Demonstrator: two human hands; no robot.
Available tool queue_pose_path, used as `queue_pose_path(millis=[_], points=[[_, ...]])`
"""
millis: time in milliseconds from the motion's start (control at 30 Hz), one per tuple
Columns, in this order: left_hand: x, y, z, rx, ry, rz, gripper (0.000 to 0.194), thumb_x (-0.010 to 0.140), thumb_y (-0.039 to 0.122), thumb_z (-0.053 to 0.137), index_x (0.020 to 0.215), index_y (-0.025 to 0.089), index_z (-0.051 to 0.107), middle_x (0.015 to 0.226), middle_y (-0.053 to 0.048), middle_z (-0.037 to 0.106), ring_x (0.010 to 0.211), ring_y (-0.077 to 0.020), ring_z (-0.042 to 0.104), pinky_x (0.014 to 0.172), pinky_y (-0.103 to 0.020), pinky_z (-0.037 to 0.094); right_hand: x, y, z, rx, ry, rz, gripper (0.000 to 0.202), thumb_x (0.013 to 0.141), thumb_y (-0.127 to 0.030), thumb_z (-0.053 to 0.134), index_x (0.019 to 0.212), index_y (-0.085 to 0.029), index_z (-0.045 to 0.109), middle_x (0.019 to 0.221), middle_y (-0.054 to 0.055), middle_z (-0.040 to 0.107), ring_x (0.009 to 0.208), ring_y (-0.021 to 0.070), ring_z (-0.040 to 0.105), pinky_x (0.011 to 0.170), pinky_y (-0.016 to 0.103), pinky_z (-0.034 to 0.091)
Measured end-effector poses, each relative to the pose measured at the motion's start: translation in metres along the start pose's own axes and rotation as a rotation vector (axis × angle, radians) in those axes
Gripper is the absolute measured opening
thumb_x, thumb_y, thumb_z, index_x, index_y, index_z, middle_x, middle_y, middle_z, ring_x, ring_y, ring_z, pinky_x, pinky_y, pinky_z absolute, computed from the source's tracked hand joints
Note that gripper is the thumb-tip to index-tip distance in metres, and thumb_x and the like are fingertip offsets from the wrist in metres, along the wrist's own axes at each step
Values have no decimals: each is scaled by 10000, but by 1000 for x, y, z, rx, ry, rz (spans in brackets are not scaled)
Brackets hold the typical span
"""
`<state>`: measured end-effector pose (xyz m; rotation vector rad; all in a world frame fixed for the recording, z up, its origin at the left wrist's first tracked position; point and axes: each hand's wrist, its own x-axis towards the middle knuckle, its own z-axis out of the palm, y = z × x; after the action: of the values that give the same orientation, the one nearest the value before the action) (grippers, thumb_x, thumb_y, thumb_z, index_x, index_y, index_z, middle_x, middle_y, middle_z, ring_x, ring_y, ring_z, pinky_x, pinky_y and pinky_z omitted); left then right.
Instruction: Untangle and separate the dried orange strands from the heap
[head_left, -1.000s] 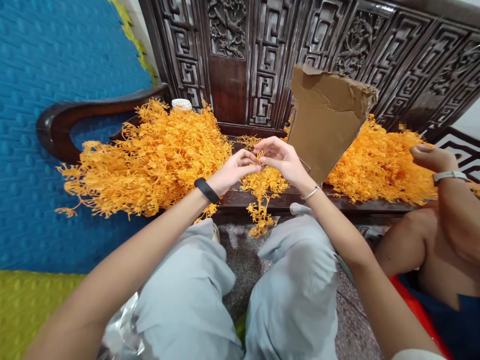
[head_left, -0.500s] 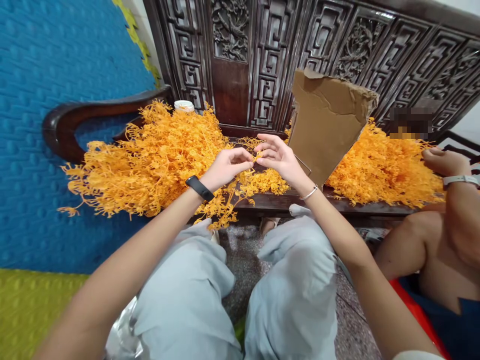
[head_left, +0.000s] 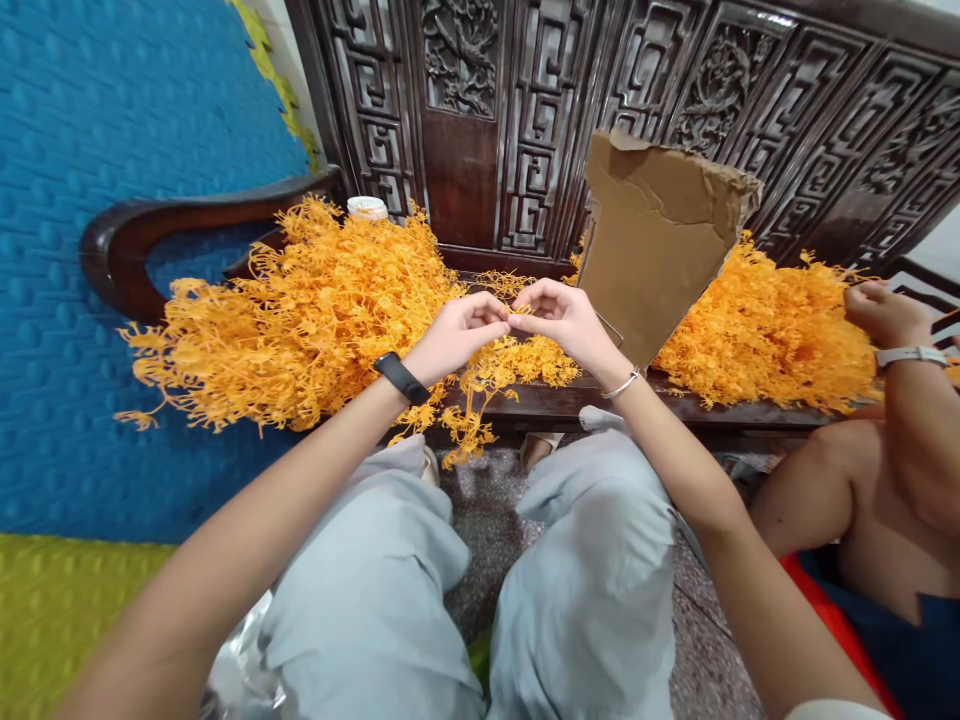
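My left hand (head_left: 466, 332) is closed, thumb and fingers pinching the upper end of an orange plastic foliage sprig (head_left: 474, 408). The sprig's curly branches hang below that hand, over the front edge of the dark wooden bench (head_left: 551, 402). Fingertip to fingertip with it, my right hand (head_left: 561, 318) pinches a small orange piece at the sprig's end; the fingers partly hide the join. A small heap of loose orange bits (head_left: 546, 362) lies on the seat below my hands. To the left rises a big pile of orange foliage (head_left: 322, 320).
A brown cardboard piece (head_left: 656, 240) stands on the bench, right of my hands, with another orange pile (head_left: 772, 340) beyond it. A white round container (head_left: 367, 207) sits behind the left pile. A co-worker's hand (head_left: 889, 312) is at far right.
My right hand's fingers, spread before, have curled in to a pinch against my left fingertips. The hanging sprig has swung slightly right. The co-worker's hand has shifted a little.
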<state>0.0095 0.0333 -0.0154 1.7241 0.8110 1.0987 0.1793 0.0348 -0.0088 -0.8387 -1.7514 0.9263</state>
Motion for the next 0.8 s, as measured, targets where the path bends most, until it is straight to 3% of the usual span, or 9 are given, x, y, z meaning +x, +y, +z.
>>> queue_pose_path(millis=[233,400,467,533,633,700,800], points=[[-4,10,4,26,10,45,169,685,279,662,776,151,600,710,5,580,669,-113,526,677,-267,413,-8,-14,1,-56,58,-165,280,685,-393,698,732,-179,523,815,9,552,796,122,539,757,291,474],[-4,14,4,58,97,144,139,721,288,642,720,154,605,724,-9,585,699,-123,524,697,-274,416,-7,-12,-2,0,135,-185,249,755,-343,637,933,-209,526,963,15,567,869,109,556,802,260,471],[-2,12,3,55,166,186,132,735,295,635,735,162,628,772,-21,608,742,-135,537,727,-284,423,-2,5,-8,5,110,-101,173,813,-318,550,939,-203,524,943,18,578,812,96,566,755,248,481],[0,9,1,48,212,213,144,748,316,628,752,175,652,814,-29,627,782,-148,550,760,-300,428,4,29,-12,-89,-74,39,96,788,-216,546,874,-172,545,869,17,592,723,91,562,695,248,484],[4,4,-1,45,216,235,169,753,356,631,771,194,680,846,-35,641,807,-158,563,789,-320,430,9,71,-9,-345,-307,224,360,624,25,558,938,-148,588,943,24,616,703,83,547,722,261,481],[6,3,0,40,204,260,172,754,368,635,783,207,690,863,-37,645,840,-165,567,814,-329,428,10,94,0,-390,-359,298,469,587,86,546,992,-145,594,982,25,624,736,88,556,769,270,478],[8,4,3,34,200,297,181,754,384,638,777,215,698,879,-40,649,881,-173,567,849,-335,425,13,113,18,-395,-345,315,358,637,64,576,942,-120,617,928,35,637,803,122,568,850,319,461]])
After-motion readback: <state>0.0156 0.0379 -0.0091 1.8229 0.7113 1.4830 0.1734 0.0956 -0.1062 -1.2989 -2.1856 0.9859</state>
